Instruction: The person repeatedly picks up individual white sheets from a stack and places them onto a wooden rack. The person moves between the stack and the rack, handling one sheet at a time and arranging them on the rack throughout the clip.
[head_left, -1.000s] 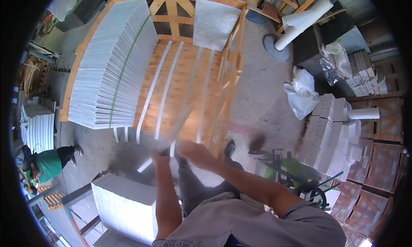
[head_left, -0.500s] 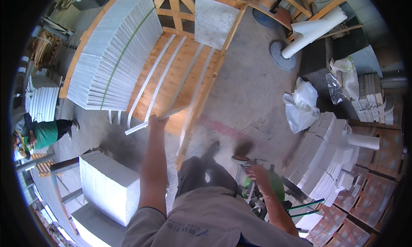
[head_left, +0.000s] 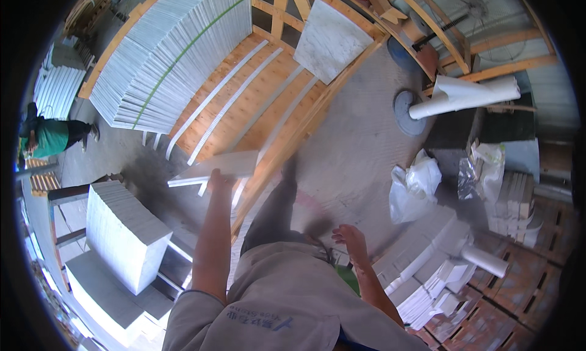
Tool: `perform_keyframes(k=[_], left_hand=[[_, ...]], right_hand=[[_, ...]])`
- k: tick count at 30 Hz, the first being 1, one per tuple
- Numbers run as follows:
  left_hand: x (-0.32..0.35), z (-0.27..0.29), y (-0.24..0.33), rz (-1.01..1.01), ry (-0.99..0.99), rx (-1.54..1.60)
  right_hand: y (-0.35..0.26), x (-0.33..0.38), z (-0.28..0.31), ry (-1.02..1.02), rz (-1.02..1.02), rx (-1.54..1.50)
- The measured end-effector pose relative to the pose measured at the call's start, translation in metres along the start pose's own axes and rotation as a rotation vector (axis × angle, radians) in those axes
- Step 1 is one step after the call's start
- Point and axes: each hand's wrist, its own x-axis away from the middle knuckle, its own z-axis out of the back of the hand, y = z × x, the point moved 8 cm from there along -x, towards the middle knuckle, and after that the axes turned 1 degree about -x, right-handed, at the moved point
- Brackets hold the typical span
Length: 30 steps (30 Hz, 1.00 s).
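My left hand (head_left: 218, 181) grips the near edge of a thin whitish stone tile (head_left: 223, 166), held nearly flat over the near end of an open wooden crate (head_left: 268, 171). My right hand (head_left: 349, 234) hangs in the air over the floor, fingers loosely stretched and nothing visible in it. Inside the crate, a row of white tiles (head_left: 183, 58) stands on edge at the left, with a green strap (head_left: 183, 53) across it. A grey-veined marble tile (head_left: 332, 40) leans at the far right. White strips (head_left: 235, 95) run along the plywood base.
Stacked pale blocks (head_left: 125, 229) stand on a frame at lower left. To the right are a plastic bag (head_left: 416, 185), pale boxes (head_left: 421, 247) and a white roll (head_left: 467, 99). A person in green (head_left: 52, 137) stands far left.
The tile in my left hand has turned to show more of its broad face. My right hand has moved up and left, away from the green-and-dark equipment. My view has shifted.
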Motion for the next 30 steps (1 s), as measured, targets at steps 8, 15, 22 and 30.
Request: perform_keyframes(k=[8, 15, 22, 30], left_hand=[[-0.019, 0.042, -0.016, 0.074, 0.289, 0.010], [-0.023, 0.036, -0.016, 0.121, 0.137, 0.119], [-0.033, 0.042, 0.002, -0.098, 0.328, -0.045], [-0.049, 0.047, -0.007, -0.033, 0.318, 0.144]], right_hand=[[-0.153, -0.108, 0.015, 0.030, -0.014, 0.113], [-0.242, -0.161, 0.013, 0.004, 0.038, 0.209], [-0.337, -0.245, 0.016, -0.017, 0.134, 0.300], [-0.513, -0.386, 0.004, -0.021, 0.616, 0.463]])
